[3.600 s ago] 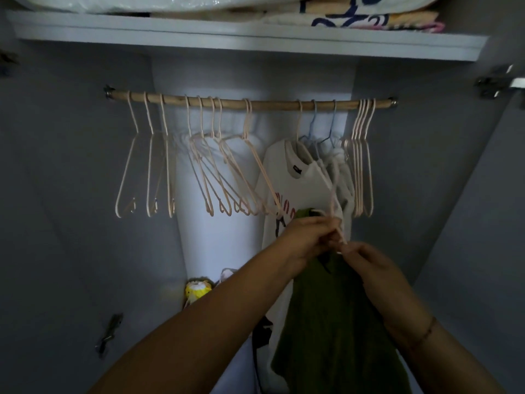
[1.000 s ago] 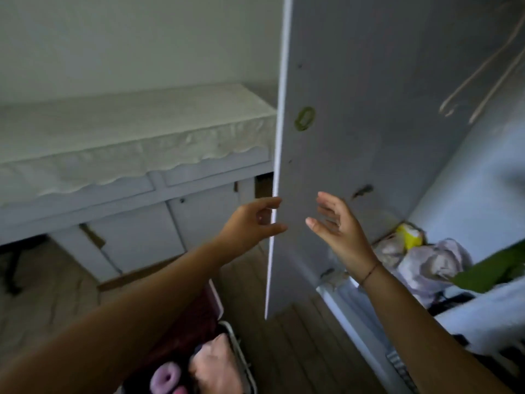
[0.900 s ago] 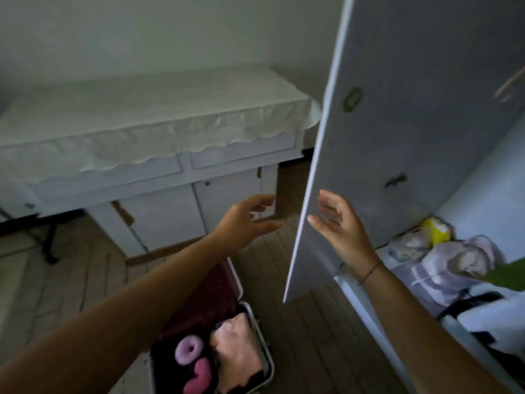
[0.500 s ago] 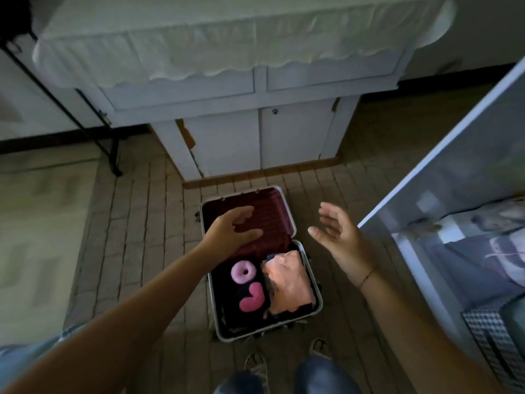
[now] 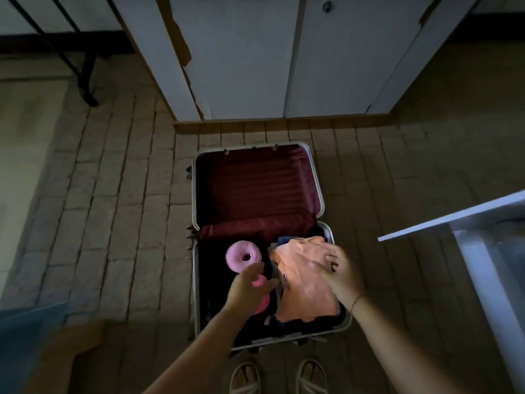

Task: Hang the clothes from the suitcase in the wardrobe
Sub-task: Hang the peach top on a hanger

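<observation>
An open suitcase (image 5: pixel 318 189) with a dark red lining lies on the floor below me. In its near half an orange garment (image 5: pixel 301 291) lies crumpled on the right, beside a pink rolled cloth (image 5: pixel 241 255) and a second pink piece (image 5: pixel 262 304). My right hand (image 5: pixel 339 273) hovers over the orange garment's right side with fingers spread. My left hand (image 5: pixel 250 290) is open above the pink pieces, next to the garment's left edge. Whether either hand touches the cloth I cannot tell. The wardrobe's rail and hangers are out of view.
The open wardrobe door's edge (image 5: pixel 451 220) juts in at the right, with the wardrobe base (image 5: pixel 494 282) below it. A white cabinet (image 5: pixel 255 58) stands beyond the suitcase. A black stand leg (image 5: pixel 85 69) is at the upper left. My sandalled feet (image 5: pixel 277 376) are by the suitcase.
My view has swung from the wardrobe rail, past the door, down to the suitcase. Both hands have dropped from mid-air to just over the clothes inside it.
</observation>
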Tool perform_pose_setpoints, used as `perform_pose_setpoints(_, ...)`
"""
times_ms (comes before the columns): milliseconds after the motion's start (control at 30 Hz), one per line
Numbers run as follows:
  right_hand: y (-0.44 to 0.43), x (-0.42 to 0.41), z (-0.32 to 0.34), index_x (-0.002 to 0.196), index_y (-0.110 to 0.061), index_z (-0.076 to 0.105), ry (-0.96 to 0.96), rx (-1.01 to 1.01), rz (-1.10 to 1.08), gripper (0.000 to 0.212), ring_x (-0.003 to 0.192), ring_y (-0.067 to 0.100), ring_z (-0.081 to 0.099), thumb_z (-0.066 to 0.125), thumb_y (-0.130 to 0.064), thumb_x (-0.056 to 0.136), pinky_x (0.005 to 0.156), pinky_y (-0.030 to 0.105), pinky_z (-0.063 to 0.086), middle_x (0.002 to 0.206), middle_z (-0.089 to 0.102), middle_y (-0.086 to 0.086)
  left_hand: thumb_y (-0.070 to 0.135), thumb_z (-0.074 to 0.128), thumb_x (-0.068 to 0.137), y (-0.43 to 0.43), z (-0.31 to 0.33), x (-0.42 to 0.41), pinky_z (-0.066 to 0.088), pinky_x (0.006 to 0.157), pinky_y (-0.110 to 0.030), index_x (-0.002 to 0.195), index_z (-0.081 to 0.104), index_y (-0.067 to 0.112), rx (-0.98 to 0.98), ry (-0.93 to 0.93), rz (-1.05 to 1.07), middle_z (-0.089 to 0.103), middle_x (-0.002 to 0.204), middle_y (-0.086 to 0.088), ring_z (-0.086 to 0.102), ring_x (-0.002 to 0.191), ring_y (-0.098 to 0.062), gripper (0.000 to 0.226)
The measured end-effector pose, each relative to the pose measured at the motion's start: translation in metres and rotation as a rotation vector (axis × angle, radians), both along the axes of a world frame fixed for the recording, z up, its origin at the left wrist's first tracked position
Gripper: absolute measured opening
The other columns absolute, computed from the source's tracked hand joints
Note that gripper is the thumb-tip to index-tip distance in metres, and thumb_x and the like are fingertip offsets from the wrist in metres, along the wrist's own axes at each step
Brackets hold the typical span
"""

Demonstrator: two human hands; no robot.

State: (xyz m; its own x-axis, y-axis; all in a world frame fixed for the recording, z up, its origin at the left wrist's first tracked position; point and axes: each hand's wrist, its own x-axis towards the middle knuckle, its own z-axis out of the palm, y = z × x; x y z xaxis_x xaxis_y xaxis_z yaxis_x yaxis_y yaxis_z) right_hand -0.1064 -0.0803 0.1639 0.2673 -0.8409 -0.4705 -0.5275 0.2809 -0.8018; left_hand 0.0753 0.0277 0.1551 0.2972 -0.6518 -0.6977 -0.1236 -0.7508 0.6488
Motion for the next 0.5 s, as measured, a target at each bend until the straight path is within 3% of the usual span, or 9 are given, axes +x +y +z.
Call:
perform_pose_setpoints(67, -0.007, 0.001, -0.06, 0.109, -0.017, 0.057, 0.034, -0.008, 0.064, 0.043, 0.107, 0.016, 0.055, 0.079, -0.015, 0.073, 0.082, 0.011, 0.041, 0.113, 0.059, 0.002, 0.022, 0.075, 0.079, -0.008, -0.058, -0.023, 0.044, 0.079, -0.026, 0.09, 0.063, 0.025, -0.015, 0.055, 0.034, 0.061, 0.088, 0.007, 0.057, 0.087, -0.012, 0.016)
perform_pose_setpoints(100, -0.011, 0.002, -0.089, 0.113, -0.011, 0.059, 0.052, -0.024, 0.101, 0.043, 0.106, 0.014, 0.054, 0.078, -0.01, 0.074, 0.078, 0.002, 0.038, 0.116, 0.058, 0.005, 0.029, 0.076, 0.076, -0.011, -0.086, -0.034, 0.044, 0.072, -0.025, 0.081, 0.061, 0.023, -0.02, 0.082, 0.038, 0.057, 0.079, 0.008, 0.054, 0.078, -0.01, 0.017)
perform_pose_setpoints(133, -0.016, 0.004, -0.114, 0.115, -0.006, 0.059, 0.067, -0.048, 0.137, 0.044, 0.105, 0.013, 0.055, 0.076, -0.007, 0.075, 0.076, -0.003, 0.035, 0.118, 0.058, 0.004, 0.04, 0.075, 0.069, -0.012, -0.116, -0.044, 0.046, 0.071, -0.027, 0.086, 0.063, 0.016, -0.009, 0.102, 0.047, 0.059, 0.08, 0.005, 0.056, 0.077, -0.012, 0.032)
perform_pose_setpoints(200, -0.028, 0.011, -0.159, 0.117, -0.005, 0.061, 0.085, -0.103, 0.193, 0.044, 0.099, 0.004, 0.056, 0.076, -0.007, 0.075, 0.076, -0.005, 0.032, 0.11, 0.057, -0.007, 0.05, 0.072, 0.065, -0.018, -0.171, -0.056, 0.051, 0.083, -0.033, 0.116, 0.059, 0.008, 0.003, 0.125, 0.058, 0.065, 0.103, -0.005, 0.063, 0.095, -0.02, 0.067)
perform_pose_setpoints(267, -0.042, 0.02, -0.195, 0.118, -0.007, 0.062, 0.113, -0.141, 0.229, 0.044, 0.097, -0.002, 0.053, 0.074, -0.009, 0.076, 0.081, -0.001, 0.032, 0.107, 0.058, -0.014, 0.038, 0.071, 0.077, -0.029, -0.209, -0.057, 0.05, 0.077, -0.029, 0.125, 0.052, 0.007, -0.008, 0.134, 0.057, 0.063, 0.111, -0.009, 0.063, 0.099, -0.024, 0.06)
perform_pose_setpoints(367, -0.06, 0.033, -0.246, 0.125, -0.012, 0.059, 0.202, -0.201, 0.336, 0.052, 0.118, 0.016, 0.053, 0.076, -0.02, 0.076, 0.1, 0.02, 0.035, 0.126, 0.06, 0.001, 0.024, 0.063, 0.083, -0.048, -0.254, -0.047, 0.047, 0.062, -0.026, 0.107, 0.055, 0.004, -0.068, 0.087, 0.092, 0.06, 0.087, -0.004, 0.06, 0.076, -0.019, 0.032)
perform_pose_setpoints(500, -0.077, 0.046, -0.29, 0.127, -0.027, 0.057, 0.455, -0.316, 0.542, 0.052, 0.123, 0.02, 0.042, 0.069, -0.043, 0.079, 0.103, 0.034, 0.033, 0.128, 0.057, -0.006, 0.03, 0.064, 0.083, -0.069, -0.286, -0.043, 0.052, 0.068, -0.034, 0.093, 0.057, 0.014, -0.114, 0.096, 0.237, 0.063, 0.084, -0.006, 0.062, 0.077, -0.022, 0.02)
